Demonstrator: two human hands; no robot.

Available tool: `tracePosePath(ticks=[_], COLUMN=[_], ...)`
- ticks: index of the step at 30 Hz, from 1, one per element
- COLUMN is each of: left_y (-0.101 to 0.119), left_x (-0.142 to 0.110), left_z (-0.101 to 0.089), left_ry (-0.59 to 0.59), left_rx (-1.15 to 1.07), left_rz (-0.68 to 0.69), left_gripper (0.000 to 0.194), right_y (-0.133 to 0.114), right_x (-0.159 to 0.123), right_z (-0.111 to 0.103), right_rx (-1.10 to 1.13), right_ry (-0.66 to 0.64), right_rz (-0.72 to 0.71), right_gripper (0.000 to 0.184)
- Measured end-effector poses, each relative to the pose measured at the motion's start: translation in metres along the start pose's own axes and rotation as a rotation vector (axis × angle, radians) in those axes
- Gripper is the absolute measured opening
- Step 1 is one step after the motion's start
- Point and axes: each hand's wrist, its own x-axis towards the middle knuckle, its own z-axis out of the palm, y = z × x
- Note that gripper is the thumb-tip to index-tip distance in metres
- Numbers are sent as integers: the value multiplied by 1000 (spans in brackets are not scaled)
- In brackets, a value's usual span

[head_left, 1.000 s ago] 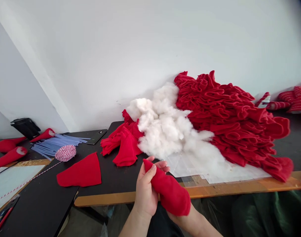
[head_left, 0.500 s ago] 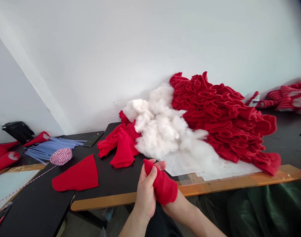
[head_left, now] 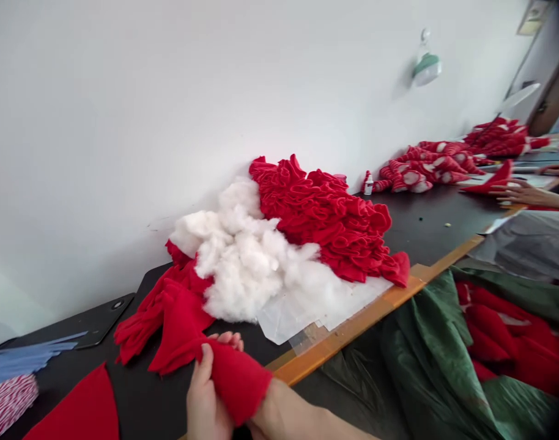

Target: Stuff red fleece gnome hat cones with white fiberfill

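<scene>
A red fleece cone-shaped piece [head_left: 240, 379] is in front of me, above the table's front edge. My left hand [head_left: 205, 394] is closed around its narrow end, thumb on the near side and fingertips showing beyond. My right hand [head_left: 277, 406] reaches into the cone's open end. The cloth covers its fingers, leaving the wrist bare. Just behind the hands lie a few red cloth pieces [head_left: 183, 324] and a heap of white stuffing [head_left: 247, 269].
A big pile of red pieces [head_left: 325, 220] stands beside the stuffing. At left are a flat red piece [head_left: 80, 409], striped twine [head_left: 11, 397] and blue strips [head_left: 27, 357]. A co-worker's hand [head_left: 522, 192] touches red cloth at right. A green bag [head_left: 426, 348] holds red pieces below.
My view has swung to the right, bringing the co-worker's hands and the green bag's red contents into sight. The cone has been drawn further along my right hand, still in my left hand's grip.
</scene>
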Motion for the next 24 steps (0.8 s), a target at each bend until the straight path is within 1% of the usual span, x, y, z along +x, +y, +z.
tracePosePath(ticks=[1, 2, 3, 4, 5, 6, 7, 8, 9, 11, 12, 14, 15, 17, 19, 21, 22, 23, 24], left_y=[7, 15, 22, 27, 31, 33, 33, 32, 28, 18, 13, 0, -7, -24, -44, -67, -78, -89, -98], left_x=[7, 13, 18, 21, 22, 22, 21, 20, 19, 18, 17, 16, 14, 12, 14, 24, 32, 41, 51], left_z=[-6, -12, -17, -21, -22, -23, -21, -19, -16, -9, -5, 5, 13, 34, 60, 88, 100, 111, 119], left_ry=[23, 47, 75, 108, 150, 196, 222, 227, 213, 138, 97, 28, -23, -178, -391, -544, -567, -537, -523], left_rx=[28, 82, 138, 191, 235, 263, 283, 297, 307, 320, 323, 318, 315, 314, 316, 318, 335, 362, 377], left_rz=[36, 100, 194, 282, 367, 438, 478, 491, 485, 415, 367, 263, 199, 42, -134, -288, -366, -434, -467], left_gripper=[13, 15, 17, 20, 21, 21, 21, 21, 23, 28, 31, 35, 36, 34, 29, 29, 28, 25, 23], right_y=[3, 10, 21, 36, 55, 76, 98, 120, 140, 170, 180, 189, 190, 187, 182, 176, 173, 171, 169], right_x=[-5, -9, -12, -12, -9, -4, 2, 9, 14, 19, 18, 9, 4, -8, -16, -21, -23, -24, -26], right_z=[-14, -31, -49, -67, -84, -98, -108, -115, -117, -112, -106, -93, -88, -83, -85, -89, -91, -93, -95], right_rx=[-1, 2, -10, -87, -219, -380, -554, -691, -718, -734, -716, -687, -668, -616, -537, -437, -381, -322, -257], right_ry=[-92, -171, -208, -196, -153, -43, -3, -36, -48, -114, -143, -190, -202, -216, -228, -235, -233, -226, -216], right_rz=[-49, -60, -30, 41, 153, 271, 383, 505, 548, 619, 635, 657, 656, 632, 584, 526, 499, 475, 456], right_gripper=[31, 29, 26, 25, 28, 29, 31, 33, 35, 38, 36, 27, 24, 26, 28, 24, 21, 18, 17])
